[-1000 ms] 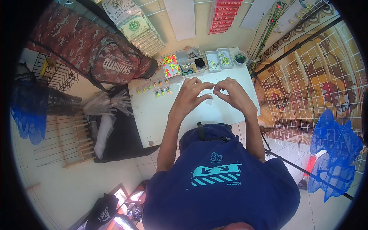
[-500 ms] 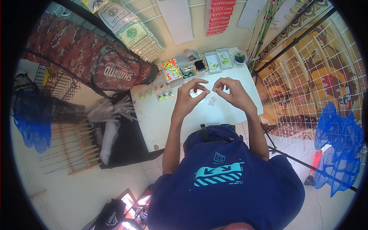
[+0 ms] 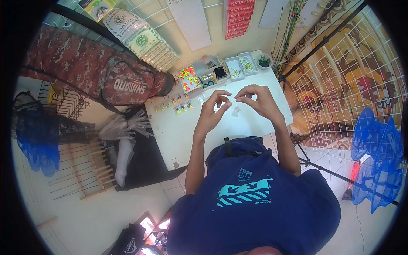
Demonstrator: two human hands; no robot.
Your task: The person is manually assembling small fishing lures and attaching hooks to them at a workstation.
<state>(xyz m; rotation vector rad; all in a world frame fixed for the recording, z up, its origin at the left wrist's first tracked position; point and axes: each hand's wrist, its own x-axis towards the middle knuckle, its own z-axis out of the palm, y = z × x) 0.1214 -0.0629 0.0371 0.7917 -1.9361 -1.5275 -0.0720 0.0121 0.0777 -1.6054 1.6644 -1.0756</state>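
Observation:
Over the white table [image 3: 187, 140], my left hand [image 3: 210, 114] and my right hand [image 3: 262, 104] face each other with a small gap between their fingertips. Each is closed in a pinch of thumb and forefinger. Whatever sits in the pinches is too small to make out. Just below the fingertips lies a small clear plastic piece [image 3: 236, 111] on the tabletop. To the left of my left hand, small bright lure-like pieces in clear packets [image 3: 183, 107] lie in rows.
Along the table's back stand a tray of red and yellow bits [image 3: 185, 86], a compartment box with black pieces [image 3: 219, 72], white trays [image 3: 234, 77] and a round tub [image 3: 264, 62]. A camouflage bag [image 3: 85, 63] hangs left; a white wire grid [image 3: 327, 102] and blue nets [image 3: 376, 157] stand right.
The whole view has shifted slightly. Both hands stay pinched close together, with the fingertips in nearly the same place over the table.

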